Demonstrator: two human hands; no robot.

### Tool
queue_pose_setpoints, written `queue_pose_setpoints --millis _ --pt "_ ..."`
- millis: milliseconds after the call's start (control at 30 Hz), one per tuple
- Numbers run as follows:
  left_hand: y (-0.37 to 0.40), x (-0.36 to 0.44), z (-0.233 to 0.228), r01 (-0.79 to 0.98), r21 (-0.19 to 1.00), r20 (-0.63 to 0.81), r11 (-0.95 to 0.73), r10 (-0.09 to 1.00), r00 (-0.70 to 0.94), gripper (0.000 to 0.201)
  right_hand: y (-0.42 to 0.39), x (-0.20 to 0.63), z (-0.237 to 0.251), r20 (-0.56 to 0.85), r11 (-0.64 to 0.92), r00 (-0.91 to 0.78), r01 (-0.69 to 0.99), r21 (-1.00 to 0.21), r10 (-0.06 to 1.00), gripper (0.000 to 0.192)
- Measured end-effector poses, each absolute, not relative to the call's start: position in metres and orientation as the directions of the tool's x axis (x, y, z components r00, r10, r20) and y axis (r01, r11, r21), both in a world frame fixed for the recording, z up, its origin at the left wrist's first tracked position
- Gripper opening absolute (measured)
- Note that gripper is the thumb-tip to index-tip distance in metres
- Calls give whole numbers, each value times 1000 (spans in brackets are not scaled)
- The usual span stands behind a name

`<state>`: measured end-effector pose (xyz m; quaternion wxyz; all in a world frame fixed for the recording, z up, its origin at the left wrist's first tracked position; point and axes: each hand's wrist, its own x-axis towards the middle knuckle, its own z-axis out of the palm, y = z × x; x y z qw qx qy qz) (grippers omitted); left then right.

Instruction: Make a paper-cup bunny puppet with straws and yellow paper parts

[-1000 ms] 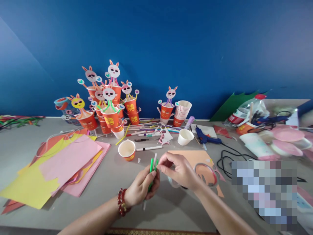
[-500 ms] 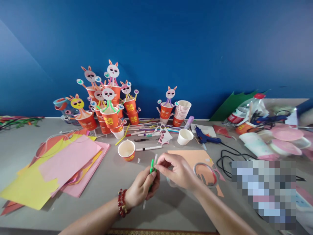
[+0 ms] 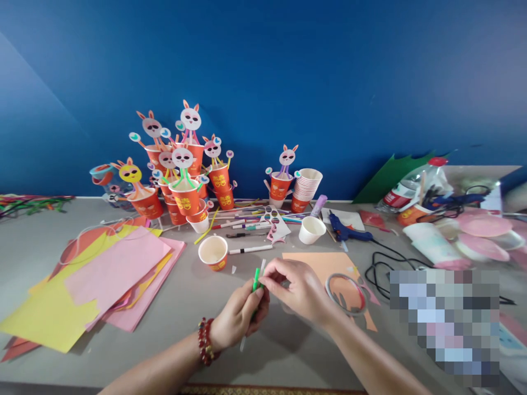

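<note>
Nearest the camera, the left hand [image 3: 241,312], with a red bead bracelet [image 3: 205,340] at its wrist, is clenched around a bundle of thin straws [image 3: 256,281], green and white, held roughly upright just above the grey surface [image 3: 185,329]; the white lower end pokes out below the fist. The right hand [image 3: 298,288] meets it from the right, its thumb and fingertips pinched on the top of the straws, so both hands grasp the same bundle. Just right of that hand, a roll of clear tape [image 3: 346,293] lies on an orange paper sheet [image 3: 325,262]. To the left, a loose stack of pink, yellow and red paper sheets [image 3: 102,280] spreads across the surface. A little farther back, an open orange paper cup [image 3: 213,252] stands beside a white marker [image 3: 251,249], and a small white cup [image 3: 312,230] sits near a blue glue gun [image 3: 346,232] whose black cord [image 3: 382,263] trails to the right. Behind these lie scattered pens and straws [image 3: 247,219]. Against the blue wall [image 3: 288,82] stands a cluster of orange cups with paper rabbit faces on sticks [image 3: 181,170], a single rabbit cup [image 3: 282,178] and a stack of cups [image 3: 307,189].
</note>
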<state>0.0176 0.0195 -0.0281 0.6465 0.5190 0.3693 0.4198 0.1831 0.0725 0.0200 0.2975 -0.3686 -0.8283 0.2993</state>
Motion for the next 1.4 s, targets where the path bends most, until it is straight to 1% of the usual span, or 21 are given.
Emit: queue_pose_setpoints --millis 433,567,700,1000,1200,1267,1400 --pt "19 17 -26 -162 976 -71 143 922 380 40 69 183 23 288 590 -549 521 -617 785 10" --pt "19 17 -27 -194 969 -66 154 915 397 39 68 183 22 287 575 -531 521 -632 797 7" --pt "20 16 -30 -214 962 -65 168 906 417 38 68 183 22 293 548 -497 511 -662 817 14" --pt "18 15 -32 -239 958 -36 157 896 443 35 71 188 26 299 586 -541 499 -638 786 18" --pt "19 15 -36 -277 944 -30 176 887 460 34 73 188 24 326 613 -558 467 -637 764 16" --pt "19 14 -37 -282 942 -29 184 879 477 34 74 189 23 312 597 -556 459 -658 771 16" --pt "19 12 -37 -286 938 -27 196 864 503 33 78 192 19 234 518 -578 393 -759 782 18"
